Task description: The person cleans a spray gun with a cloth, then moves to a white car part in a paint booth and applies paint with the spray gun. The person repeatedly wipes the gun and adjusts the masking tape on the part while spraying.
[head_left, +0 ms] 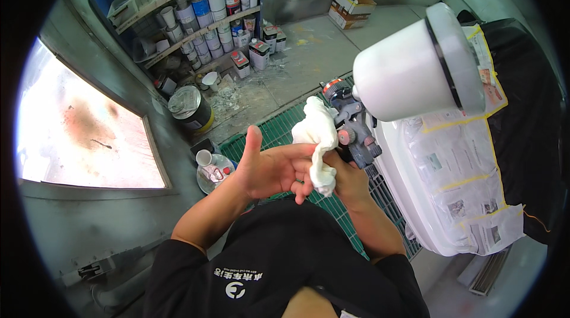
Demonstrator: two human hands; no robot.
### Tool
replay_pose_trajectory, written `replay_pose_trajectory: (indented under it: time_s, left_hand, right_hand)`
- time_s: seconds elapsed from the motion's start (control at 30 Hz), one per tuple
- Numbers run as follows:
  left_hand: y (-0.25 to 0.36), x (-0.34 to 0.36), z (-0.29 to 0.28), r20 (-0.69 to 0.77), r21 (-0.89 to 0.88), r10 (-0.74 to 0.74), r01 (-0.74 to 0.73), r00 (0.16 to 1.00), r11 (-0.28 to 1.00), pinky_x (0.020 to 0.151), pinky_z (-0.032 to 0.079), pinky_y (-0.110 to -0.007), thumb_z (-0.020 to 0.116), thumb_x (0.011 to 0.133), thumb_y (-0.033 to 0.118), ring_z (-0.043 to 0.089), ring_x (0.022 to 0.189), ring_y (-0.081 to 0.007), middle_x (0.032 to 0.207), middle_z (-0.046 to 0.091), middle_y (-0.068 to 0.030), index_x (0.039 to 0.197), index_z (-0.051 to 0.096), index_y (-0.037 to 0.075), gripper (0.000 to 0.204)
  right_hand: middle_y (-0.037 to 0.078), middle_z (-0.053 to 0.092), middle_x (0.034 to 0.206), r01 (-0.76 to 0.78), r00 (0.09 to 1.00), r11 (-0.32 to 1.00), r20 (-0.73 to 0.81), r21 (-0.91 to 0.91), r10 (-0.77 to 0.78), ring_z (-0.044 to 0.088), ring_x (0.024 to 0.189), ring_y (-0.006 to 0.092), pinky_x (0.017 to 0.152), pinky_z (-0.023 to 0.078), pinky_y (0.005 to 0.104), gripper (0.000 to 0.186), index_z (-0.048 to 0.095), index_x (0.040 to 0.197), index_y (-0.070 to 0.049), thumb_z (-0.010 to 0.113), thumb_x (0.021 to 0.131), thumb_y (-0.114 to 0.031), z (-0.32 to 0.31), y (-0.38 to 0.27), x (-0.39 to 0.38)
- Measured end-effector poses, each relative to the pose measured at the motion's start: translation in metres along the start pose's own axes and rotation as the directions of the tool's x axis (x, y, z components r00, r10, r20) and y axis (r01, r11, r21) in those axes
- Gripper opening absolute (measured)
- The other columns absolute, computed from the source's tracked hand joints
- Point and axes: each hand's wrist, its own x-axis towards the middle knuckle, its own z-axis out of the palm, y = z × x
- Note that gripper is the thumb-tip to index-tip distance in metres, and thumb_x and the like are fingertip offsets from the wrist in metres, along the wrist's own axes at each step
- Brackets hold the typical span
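Observation:
My right hand (351, 184) is closed round the handle of a spray gun (355, 134), partly hidden behind the gun body. The gun's large white cup (404, 75) tilts up to the right. A crumpled white cloth (314, 127) lies against the gun's near left side, its twisted end hanging in front of my right hand. My left hand (267, 171) is held palm up beside the cloth. Its thumb stands apart, the index finger reaches to the cloth's edge, and the lower fingers are loosely bent.
At right, a white car panel (395, 178) is covered partly with taped masking paper (454, 164). Shelves (178, 0) of paint cans stand at the back left, with a black bucket (199, 121) below. A round tray (205, 184) holds a cup. Green grating (276, 122) covers the floor.

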Motion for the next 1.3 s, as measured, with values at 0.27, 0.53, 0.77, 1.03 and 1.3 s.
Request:
replay_pose_trajectory:
  time_s: [0.27,0.53,0.77,1.03,1.3]
  left_hand:
    - [0.015,0.004,0.004,-0.222,0.928,0.616,-0.03,0.756,0.371,0.057,0.047,-0.022,0.085,0.076,0.022,0.054,0.063,-0.0048,0.071,0.061,0.0026,0.082,0.055,0.004,0.035]
    - [0.013,0.025,0.026,-0.068,0.991,0.578,0.122,0.813,-0.054,0.058,0.05,-0.037,0.07,0.083,0.013,0.064,0.064,-0.0304,0.074,0.064,-0.0147,0.09,0.064,0.002,0.015]
    - [0.004,0.006,0.004,-0.178,0.954,0.536,0.012,0.825,0.299,0.067,0.053,-0.031,0.073,0.082,0.013,0.063,0.08,-0.0186,0.091,0.064,-0.0109,0.116,0.064,0.003,0.037]
    - [-0.018,-0.002,-0.01,-0.151,0.989,0.661,0.112,0.735,0.101,0.065,0.048,-0.038,0.067,0.084,0.016,0.061,0.075,-0.0311,0.083,0.059,-0.0136,0.099,0.063,0.003,0.02]
    - [-0.026,-0.075,-0.099,-0.48,0.828,0.755,0.516,0.447,0.22,0.084,0.052,-0.04,0.079,0.076,0.032,0.067,0.094,-0.0332,0.1,0.07,-0.0161,0.106,0.068,0.007,0.04]
  right_hand:
    - [0.006,0.064,0.099,0.166,0.975,0.982,0.162,-0.093,-0.15,0.062,0.081,0.0117,0.066,0.052,0.0272,0.027,0.057,0.116,-0.002,0.062,0.095,-0.018,-0.007,0.006,-0.001]
    - [0.005,0.062,0.103,0.133,0.991,0.949,0.063,-0.286,-0.12,0.059,0.096,0.0104,0.081,0.049,0.0278,0.028,0.059,0.112,-0.001,0.069,0.087,-0.007,-0.006,0.013,0.003]
    - [0.008,0.065,0.102,0.131,0.989,0.888,-0.004,-0.441,-0.148,0.064,0.092,0.0221,0.078,0.052,0.0352,0.026,0.06,0.114,0.0,0.061,0.092,-0.012,-0.018,0.04,0.023]
    - [0.009,0.059,0.108,0.223,0.971,0.886,0.018,-0.407,-0.237,0.056,0.098,0.0204,0.087,0.045,0.0329,0.023,0.055,0.118,-0.002,0.049,0.101,-0.017,-0.024,0.058,0.023]
    - [0.007,0.059,0.098,0.326,0.945,0.824,0.15,-0.464,-0.29,0.04,0.056,0.0044,0.051,0.031,0.0216,0.019,0.055,0.104,-0.001,0.05,0.101,-0.019,-0.012,0.056,0.025]
